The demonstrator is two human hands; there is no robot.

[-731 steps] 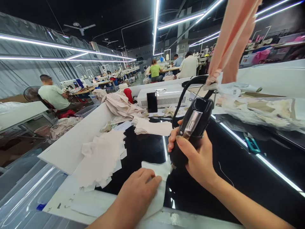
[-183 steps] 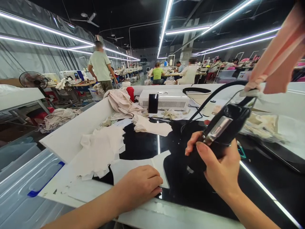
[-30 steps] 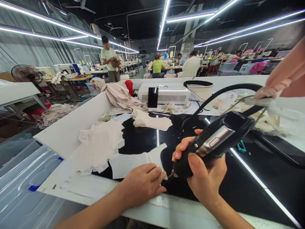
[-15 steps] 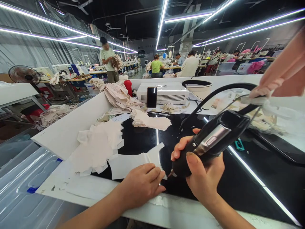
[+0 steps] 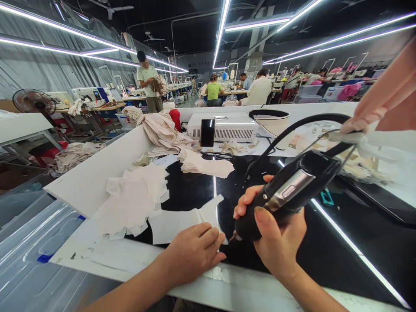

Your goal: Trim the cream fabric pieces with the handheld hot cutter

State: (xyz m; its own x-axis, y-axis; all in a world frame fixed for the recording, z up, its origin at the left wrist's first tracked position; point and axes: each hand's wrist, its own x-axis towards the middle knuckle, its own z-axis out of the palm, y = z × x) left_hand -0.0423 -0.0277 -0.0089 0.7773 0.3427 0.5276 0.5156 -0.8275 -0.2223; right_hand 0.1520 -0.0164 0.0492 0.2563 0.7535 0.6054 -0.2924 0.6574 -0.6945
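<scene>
Black tabletop (image 5: 325, 242) under all; black tool (image 5: 287, 197) grasped in right hand (image 5: 281, 238); white piece (image 5: 178, 221) lies left of it, left hand (image 5: 195, 249) on top, can't tell if pinching; tip (image 5: 232, 237) near piece's edge: hold steady, knuckles clear

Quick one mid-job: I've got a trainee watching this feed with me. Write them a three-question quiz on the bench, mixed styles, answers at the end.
1. Multiple choice: The person's right hand grips:
A) a shiny red cylinder
B) a black handheld tool with a silver plate
C) a folded pink cloth

2. True or false: A black rectangular phone stands upright in front of a white box with vent slots.

3. Fill the gap: The left hand rests on a flat white irregular-edged piece, which lies to the ____ of the tool from the wearer's view.

Key: 1. B; 2. True; 3. left
</scene>
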